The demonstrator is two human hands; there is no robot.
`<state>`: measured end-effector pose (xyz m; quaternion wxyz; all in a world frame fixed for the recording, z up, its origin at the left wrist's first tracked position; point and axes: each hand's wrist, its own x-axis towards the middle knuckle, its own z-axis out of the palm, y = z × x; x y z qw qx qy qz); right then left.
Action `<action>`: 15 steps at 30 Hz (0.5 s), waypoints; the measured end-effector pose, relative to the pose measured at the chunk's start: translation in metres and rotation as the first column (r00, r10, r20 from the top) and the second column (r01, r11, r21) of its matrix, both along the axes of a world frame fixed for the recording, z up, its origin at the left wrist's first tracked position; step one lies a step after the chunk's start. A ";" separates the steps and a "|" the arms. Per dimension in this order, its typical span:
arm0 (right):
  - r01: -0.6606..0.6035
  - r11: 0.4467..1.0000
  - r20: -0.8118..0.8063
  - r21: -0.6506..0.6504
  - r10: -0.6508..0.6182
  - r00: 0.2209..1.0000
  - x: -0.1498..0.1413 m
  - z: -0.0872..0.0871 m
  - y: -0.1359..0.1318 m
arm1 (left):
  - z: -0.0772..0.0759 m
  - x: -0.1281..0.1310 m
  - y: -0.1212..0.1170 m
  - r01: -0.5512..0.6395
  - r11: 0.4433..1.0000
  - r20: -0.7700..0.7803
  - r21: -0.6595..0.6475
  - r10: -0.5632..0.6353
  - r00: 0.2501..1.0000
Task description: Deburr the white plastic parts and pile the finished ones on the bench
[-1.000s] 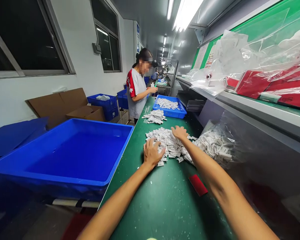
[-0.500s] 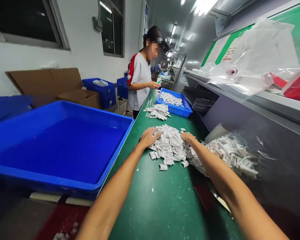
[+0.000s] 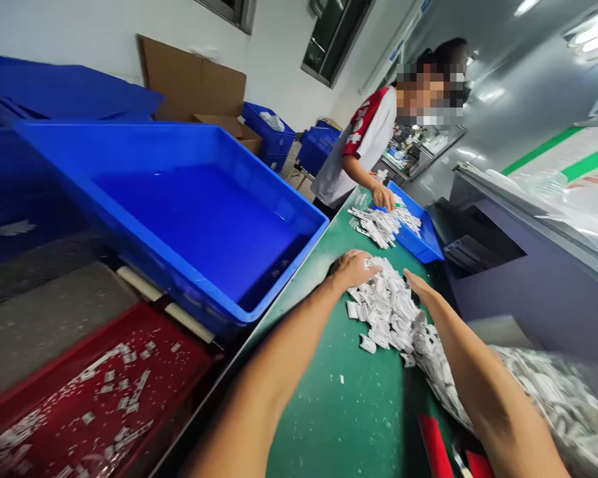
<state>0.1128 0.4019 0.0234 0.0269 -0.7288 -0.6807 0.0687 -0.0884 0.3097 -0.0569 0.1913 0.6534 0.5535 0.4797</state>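
A heap of small white plastic pieces (image 3: 386, 312) lies on the green bench mat (image 3: 339, 418). My left hand (image 3: 353, 269) rests palm down on the heap's upper left edge, holding nothing I can see. My right hand (image 3: 416, 284) touches the heap's right side with its fingertips, also with nothing in it. Below my right forearm, a clear plastic bag (image 3: 543, 398) full of similar white pieces spills toward the heap. Part of the heap is hidden behind my right arm.
A large blue tray (image 3: 194, 219) stands left of the bench, above a red tray (image 3: 90, 392) scattered with white pieces. Farther along, a co-worker's hand (image 3: 383, 196) is at a smaller blue tray (image 3: 421, 239), next to a loose white pile (image 3: 376, 226).
My view has tilted and swung left, bringing the red tray into sight. My hands have drawn closer across the heap, which looks narrower. The co-worker's hand has moved down to the small tray.
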 end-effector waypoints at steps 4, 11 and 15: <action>-0.001 0.989 -0.080 -0.147 -0.011 0.997 -0.006 -0.021 0.006 | 0.001 0.001 -0.001 0.020 0.999 0.016 -0.036 -0.020 1.000; 0.004 0.980 -0.171 -0.197 -0.038 0.985 0.030 0.002 0.016 | -0.003 0.000 0.004 0.049 0.997 0.050 -0.058 -0.047 0.998; 0.072 0.997 -0.049 -0.017 -0.073 0.996 0.054 0.020 0.007 | -0.002 0.000 0.002 0.032 0.998 0.048 -0.059 -0.029 0.998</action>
